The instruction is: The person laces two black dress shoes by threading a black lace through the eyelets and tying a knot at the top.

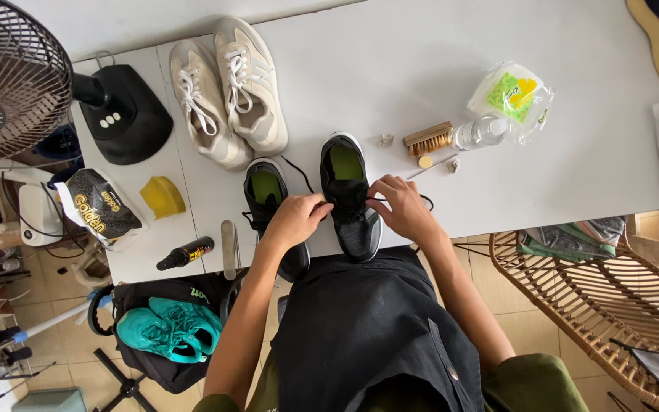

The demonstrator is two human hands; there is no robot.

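Two black shoes with green insoles stand on the white table near its front edge. My left hand and my right hand both pinch the black laces of the right-hand black shoe over its tongue. The other black shoe sits just left of it, partly under my left wrist. A loose lace end trails to the right of my right hand.
A pair of beige sneakers lies behind. A wooden brush, clear bottle and wipes packet sit right. Fan base, yellow cloth, dark spray bottle sit left. Teal shoes in a bag, wicker chair below.
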